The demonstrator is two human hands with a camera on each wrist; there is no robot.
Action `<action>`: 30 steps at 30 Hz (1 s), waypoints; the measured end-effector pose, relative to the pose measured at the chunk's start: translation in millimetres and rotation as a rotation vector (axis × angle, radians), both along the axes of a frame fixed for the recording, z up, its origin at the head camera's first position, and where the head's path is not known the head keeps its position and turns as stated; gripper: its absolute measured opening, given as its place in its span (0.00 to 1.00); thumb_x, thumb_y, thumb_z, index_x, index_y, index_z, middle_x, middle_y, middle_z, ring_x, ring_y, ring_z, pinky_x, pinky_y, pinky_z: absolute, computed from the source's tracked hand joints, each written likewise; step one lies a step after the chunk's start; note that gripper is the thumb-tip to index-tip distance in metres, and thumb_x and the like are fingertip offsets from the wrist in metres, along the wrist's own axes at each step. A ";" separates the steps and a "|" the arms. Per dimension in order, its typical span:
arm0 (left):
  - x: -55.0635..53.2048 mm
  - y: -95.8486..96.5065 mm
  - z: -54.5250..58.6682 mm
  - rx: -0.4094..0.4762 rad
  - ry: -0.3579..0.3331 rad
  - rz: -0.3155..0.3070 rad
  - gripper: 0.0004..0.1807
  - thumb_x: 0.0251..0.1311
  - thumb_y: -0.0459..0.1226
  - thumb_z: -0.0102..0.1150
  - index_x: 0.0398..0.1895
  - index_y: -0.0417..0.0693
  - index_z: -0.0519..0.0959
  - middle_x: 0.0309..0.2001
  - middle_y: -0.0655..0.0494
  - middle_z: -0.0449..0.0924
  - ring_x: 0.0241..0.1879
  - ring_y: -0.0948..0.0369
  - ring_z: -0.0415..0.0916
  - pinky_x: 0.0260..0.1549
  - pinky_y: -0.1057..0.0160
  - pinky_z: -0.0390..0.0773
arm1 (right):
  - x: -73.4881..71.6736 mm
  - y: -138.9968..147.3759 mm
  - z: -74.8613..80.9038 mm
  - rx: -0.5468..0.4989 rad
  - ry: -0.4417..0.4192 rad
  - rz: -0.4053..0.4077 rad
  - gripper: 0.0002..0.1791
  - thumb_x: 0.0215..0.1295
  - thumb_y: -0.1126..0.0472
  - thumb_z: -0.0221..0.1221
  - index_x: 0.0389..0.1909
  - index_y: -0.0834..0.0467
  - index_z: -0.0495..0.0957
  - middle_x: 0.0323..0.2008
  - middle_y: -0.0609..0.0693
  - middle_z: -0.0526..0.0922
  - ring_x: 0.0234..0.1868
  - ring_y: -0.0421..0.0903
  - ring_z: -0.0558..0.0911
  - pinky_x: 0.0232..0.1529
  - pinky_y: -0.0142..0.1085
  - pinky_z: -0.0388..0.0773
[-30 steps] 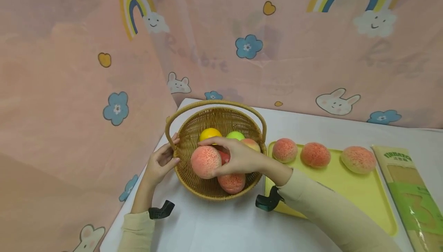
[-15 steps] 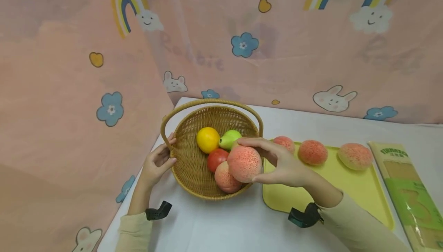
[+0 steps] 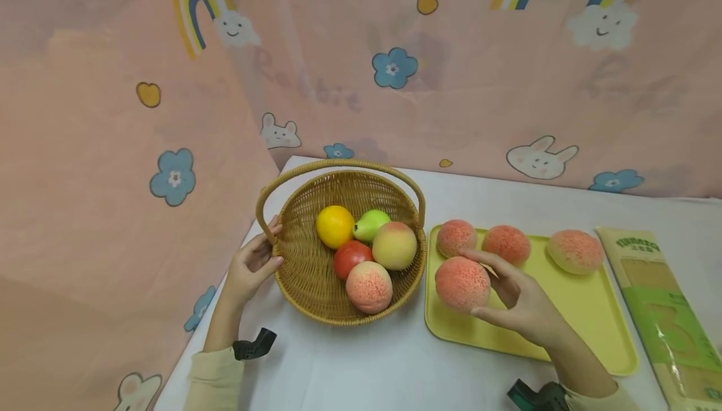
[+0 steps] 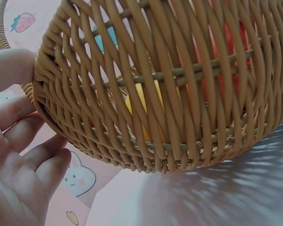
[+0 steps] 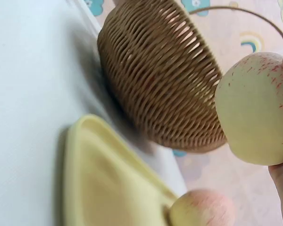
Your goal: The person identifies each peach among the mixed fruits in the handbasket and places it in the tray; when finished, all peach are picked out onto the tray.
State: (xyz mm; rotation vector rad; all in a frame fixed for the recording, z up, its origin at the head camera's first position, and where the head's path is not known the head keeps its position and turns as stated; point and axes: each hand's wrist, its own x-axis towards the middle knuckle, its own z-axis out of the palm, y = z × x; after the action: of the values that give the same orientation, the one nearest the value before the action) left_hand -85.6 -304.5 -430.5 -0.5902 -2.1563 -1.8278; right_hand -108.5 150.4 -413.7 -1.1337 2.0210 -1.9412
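Observation:
My right hand (image 3: 524, 301) holds a pink speckled peach (image 3: 462, 284) between thumb and fingers, above the left part of a yellow tray (image 3: 586, 329). In the right wrist view that peach (image 5: 254, 110) shows its pale yellow side. The wicker basket (image 3: 304, 273) stands to the left, and my left hand (image 3: 251, 267) grips its left rim near the handle base. The left wrist view has the thumb and fingers of my left hand (image 4: 23, 136) at the rim. Inside the basket lie an orange (image 3: 335, 227), a green pear (image 3: 370, 225), a red fruit (image 3: 352, 259) and two peaches (image 3: 369, 287).
Three peaches (image 3: 575, 252) sit in a row along the tray's far side. A green and tan package (image 3: 665, 317) lies right of the tray. Behind the white table (image 3: 361, 373) hangs a pink patterned cloth (image 3: 338, 41). The basket handle (image 3: 338, 163) arches over the basket.
My right hand has lifted the peach out of the basket and carried it right, over the tray. My left hand has kept its grip on the basket rim.

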 end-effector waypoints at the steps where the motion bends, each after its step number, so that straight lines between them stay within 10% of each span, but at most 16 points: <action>1: 0.3 -0.1 0.2 0.000 -0.003 0.003 0.27 0.55 0.17 0.51 0.61 0.19 0.61 0.70 0.29 0.49 0.69 0.62 0.59 0.63 0.69 0.65 | 1.4 2.2 -4.6 0.016 -0.008 -0.017 0.42 0.46 0.84 0.61 0.65 0.73 0.58 0.65 0.58 0.66 0.66 0.38 0.66 0.64 0.22 0.63; 7: 0.8 -0.7 1.4 -0.014 -0.021 0.026 0.27 0.56 0.18 0.51 0.61 0.21 0.62 0.71 0.31 0.50 0.68 0.61 0.61 0.62 0.69 0.66 | 5.4 8.1 -29.2 0.135 -0.069 -0.110 0.41 0.49 0.78 0.64 0.66 0.67 0.60 0.64 0.47 0.69 0.66 0.30 0.64 0.63 0.17 0.59; 14: 1.3 -1.3 1.6 -0.023 -0.036 0.033 0.28 0.56 0.18 0.51 0.62 0.22 0.62 0.71 0.33 0.50 0.69 0.61 0.60 0.62 0.70 0.66 | 2.5 8.8 -44.1 0.263 -0.116 -0.179 0.40 0.51 0.69 0.68 0.66 0.61 0.63 0.63 0.56 0.69 0.64 0.23 0.62 0.62 0.14 0.56; 30: -0.9 -1.3 -1.9 -0.005 -0.023 0.012 0.28 0.56 0.18 0.50 0.62 0.21 0.62 0.71 0.32 0.50 0.69 0.60 0.60 0.62 0.70 0.66 | 2.8 14.2 -48.7 0.372 -0.203 -0.126 0.40 0.56 0.63 0.66 0.69 0.54 0.59 0.69 0.60 0.62 0.64 0.17 0.55 0.59 0.10 0.51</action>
State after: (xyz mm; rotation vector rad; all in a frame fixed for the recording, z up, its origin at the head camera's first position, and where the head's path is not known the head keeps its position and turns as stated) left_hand -86.5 -305.7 -432.4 -0.5588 -2.1754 -1.8318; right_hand -105.8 164.6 -462.4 -0.7116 2.2557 -1.5589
